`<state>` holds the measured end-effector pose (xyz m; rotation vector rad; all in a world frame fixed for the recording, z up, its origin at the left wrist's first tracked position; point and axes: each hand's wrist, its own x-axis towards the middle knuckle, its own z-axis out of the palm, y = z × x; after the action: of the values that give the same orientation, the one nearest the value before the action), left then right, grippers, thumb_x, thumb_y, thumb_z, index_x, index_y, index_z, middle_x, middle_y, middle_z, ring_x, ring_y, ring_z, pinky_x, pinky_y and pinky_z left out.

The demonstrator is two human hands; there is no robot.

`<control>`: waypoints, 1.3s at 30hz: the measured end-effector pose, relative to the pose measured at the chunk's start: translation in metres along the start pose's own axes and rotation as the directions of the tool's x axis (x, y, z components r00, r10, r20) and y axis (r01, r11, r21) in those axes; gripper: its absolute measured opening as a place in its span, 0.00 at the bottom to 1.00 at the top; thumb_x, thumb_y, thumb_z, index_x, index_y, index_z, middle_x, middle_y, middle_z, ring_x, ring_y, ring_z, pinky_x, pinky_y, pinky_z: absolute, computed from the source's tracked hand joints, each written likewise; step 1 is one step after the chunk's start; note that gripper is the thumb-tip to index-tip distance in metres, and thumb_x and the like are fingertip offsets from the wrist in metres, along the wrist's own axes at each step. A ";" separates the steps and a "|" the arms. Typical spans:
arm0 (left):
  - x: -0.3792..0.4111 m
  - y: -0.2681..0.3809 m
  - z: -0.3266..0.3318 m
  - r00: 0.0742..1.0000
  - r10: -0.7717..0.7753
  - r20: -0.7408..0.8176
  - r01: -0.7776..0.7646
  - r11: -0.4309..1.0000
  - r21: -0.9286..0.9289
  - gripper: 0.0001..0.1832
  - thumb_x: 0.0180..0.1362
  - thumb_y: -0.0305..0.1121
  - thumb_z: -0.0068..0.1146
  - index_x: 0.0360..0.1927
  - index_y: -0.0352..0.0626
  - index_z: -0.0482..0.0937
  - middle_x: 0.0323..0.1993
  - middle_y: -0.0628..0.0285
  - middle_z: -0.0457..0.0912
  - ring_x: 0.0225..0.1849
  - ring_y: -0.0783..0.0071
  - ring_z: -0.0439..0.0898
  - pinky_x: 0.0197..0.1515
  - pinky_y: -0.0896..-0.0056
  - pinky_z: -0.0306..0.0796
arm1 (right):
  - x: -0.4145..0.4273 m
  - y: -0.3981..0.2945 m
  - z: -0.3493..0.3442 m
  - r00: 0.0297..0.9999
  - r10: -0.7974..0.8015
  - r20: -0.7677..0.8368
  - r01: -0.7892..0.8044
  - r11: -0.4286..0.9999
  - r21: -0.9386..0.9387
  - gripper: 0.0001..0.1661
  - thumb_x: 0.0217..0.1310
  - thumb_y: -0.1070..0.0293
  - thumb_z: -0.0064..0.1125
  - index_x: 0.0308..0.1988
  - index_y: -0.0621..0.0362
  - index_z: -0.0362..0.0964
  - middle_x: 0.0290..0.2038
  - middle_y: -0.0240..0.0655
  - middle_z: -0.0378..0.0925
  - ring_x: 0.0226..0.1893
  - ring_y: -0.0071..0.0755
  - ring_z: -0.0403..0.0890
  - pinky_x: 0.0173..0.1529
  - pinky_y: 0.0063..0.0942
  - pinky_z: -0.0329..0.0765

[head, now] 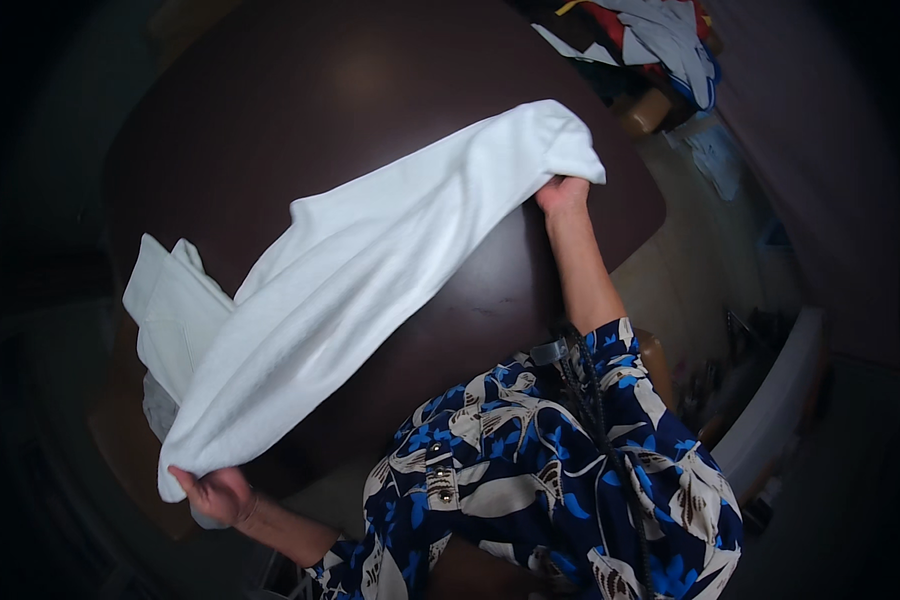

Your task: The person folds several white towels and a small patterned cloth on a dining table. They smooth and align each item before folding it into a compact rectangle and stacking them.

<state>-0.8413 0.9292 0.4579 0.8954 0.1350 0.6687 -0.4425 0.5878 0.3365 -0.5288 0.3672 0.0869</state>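
A white cloth (375,262) stretches diagonally over a dark brown table. My left hand (221,495) grips its lower left end, thumb on top, past the table's near left side. Its upper right end is held by my right hand (565,196), whose fingers are mostly hidden under the fabric. The cloth hangs in long soft folds between both hands. Beside its left part lies more white fabric (169,322), folded, with a stitched edge; whether the two are one piece I cannot tell.
The dark brown table (330,97) has a curved edge. Beyond its right corner, a pile of mixed clothes (664,41) rests near a brown chair part (645,112). A pale curved object (772,390) stands at the right. Brown chair parts show near my right elbow.
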 end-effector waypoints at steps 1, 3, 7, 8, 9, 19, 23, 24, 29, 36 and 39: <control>0.004 0.004 -0.003 1.000 -0.001 0.010 0.001 1.000 0.005 0.25 0.61 0.42 0.33 0.52 0.29 0.59 0.55 0.51 0.61 0.57 0.61 0.59 0.60 0.61 0.47 | 0.002 -0.003 -0.010 1.000 -0.018 -0.021 0.018 1.000 -0.006 0.24 0.58 0.53 0.35 0.48 0.56 0.63 0.49 0.38 0.66 0.50 0.40 0.67 0.54 0.40 0.64; 0.006 0.015 -0.006 1.000 0.012 0.016 -0.013 0.999 0.031 0.25 0.61 0.42 0.33 0.52 0.30 0.59 0.55 0.51 0.61 0.57 0.61 0.59 0.60 0.61 0.47 | -0.004 -0.005 -0.017 0.998 -0.002 -0.061 0.003 1.000 0.015 0.23 0.59 0.57 0.33 0.47 0.59 0.63 0.49 0.39 0.66 0.50 0.41 0.67 0.53 0.39 0.65; 0.010 0.019 -0.015 1.000 -0.013 0.002 0.013 1.000 0.022 0.26 0.60 0.41 0.36 0.53 0.29 0.57 0.55 0.51 0.60 0.58 0.60 0.58 0.61 0.60 0.47 | -0.011 -0.021 -0.026 0.970 -0.042 -0.238 0.003 0.987 -0.159 0.20 0.58 0.63 0.34 0.43 0.66 0.65 0.45 0.43 0.70 0.46 0.43 0.71 0.51 0.38 0.68; 0.008 0.021 -0.017 1.000 -0.017 -0.013 0.017 1.000 0.025 0.25 0.60 0.41 0.36 0.53 0.29 0.58 0.55 0.50 0.60 0.58 0.60 0.58 0.60 0.60 0.47 | -0.013 -0.025 -0.025 0.962 -0.074 -0.264 0.005 0.968 -0.251 0.20 0.58 0.63 0.35 0.42 0.66 0.66 0.43 0.43 0.71 0.44 0.44 0.72 0.51 0.38 0.68; 0.006 0.023 -0.018 0.999 -0.021 -0.028 0.021 0.999 0.027 0.25 0.60 0.41 0.36 0.53 0.29 0.58 0.55 0.50 0.60 0.58 0.60 0.58 0.60 0.60 0.47 | -0.015 -0.029 -0.023 0.958 -0.114 -0.264 0.037 0.960 -0.278 0.17 0.56 0.65 0.39 0.39 0.67 0.67 0.40 0.43 0.72 0.41 0.42 0.73 0.48 0.35 0.70; 0.001 0.025 -0.028 0.985 0.024 -0.168 -0.001 0.991 0.135 0.25 0.60 0.41 0.36 0.52 0.30 0.59 0.55 0.52 0.61 0.57 0.60 0.58 0.60 0.60 0.47 | -0.064 -0.012 0.000 0.857 -0.187 0.480 0.501 0.086 -0.861 0.08 0.50 0.69 0.52 0.28 0.62 0.73 0.14 0.28 0.70 0.16 0.15 0.68 0.20 0.17 0.65; -0.001 0.021 -0.025 0.957 0.054 -0.285 -0.003 0.984 0.178 0.25 0.60 0.42 0.37 0.53 0.30 0.59 0.55 0.52 0.60 0.58 0.61 0.58 0.60 0.61 0.47 | -0.093 0.014 -0.013 0.979 0.170 0.110 0.046 0.344 -0.938 0.13 0.51 0.64 0.52 0.23 0.63 0.71 0.16 0.32 0.72 0.11 0.19 0.70 0.15 0.16 0.64; -0.004 0.022 -0.022 0.937 0.071 -0.342 -0.002 0.980 0.199 0.25 0.60 0.42 0.37 0.53 0.30 0.59 0.56 0.52 0.60 0.58 0.61 0.58 0.60 0.61 0.47 | -0.095 0.019 -0.014 0.980 0.194 0.033 -0.052 0.418 -0.907 0.13 0.51 0.64 0.53 0.24 0.63 0.70 0.16 0.33 0.72 0.11 0.20 0.70 0.14 0.15 0.64; -0.009 0.019 -0.019 0.889 0.062 -0.454 0.046 0.974 0.224 0.26 0.59 0.43 0.38 0.53 0.31 0.58 0.55 0.53 0.61 0.58 0.62 0.58 0.60 0.61 0.49 | -0.091 0.044 0.000 0.978 0.180 -0.104 -0.186 0.531 -0.826 0.10 0.50 0.67 0.54 0.24 0.62 0.68 0.15 0.33 0.71 0.09 0.21 0.69 0.12 0.15 0.63; -0.004 0.009 -0.026 0.750 0.121 -0.650 0.337 0.776 0.534 0.27 0.57 0.46 0.42 0.48 0.28 0.64 0.46 0.51 0.69 0.47 0.65 0.71 0.45 0.66 0.68 | -0.082 0.034 0.014 0.992 0.122 -0.042 -0.105 0.571 -0.815 0.06 0.48 0.71 0.49 0.20 0.57 0.64 0.17 0.29 0.68 0.14 0.21 0.69 0.15 0.17 0.66; 0.000 0.011 -0.021 0.705 0.167 -0.690 0.453 0.643 0.618 0.28 0.56 0.47 0.44 0.47 0.28 0.65 0.44 0.51 0.70 0.45 0.66 0.71 0.42 0.67 0.69 | -0.064 -0.012 0.021 0.970 -0.202 0.132 0.231 0.614 -0.755 0.03 0.47 0.71 0.49 0.23 0.55 0.67 0.20 0.23 0.66 0.20 0.15 0.64 0.24 0.17 0.65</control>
<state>-0.8550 0.9484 0.4532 1.3772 1.2850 0.7674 -0.4935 0.5892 0.3819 -1.4312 0.2111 0.0107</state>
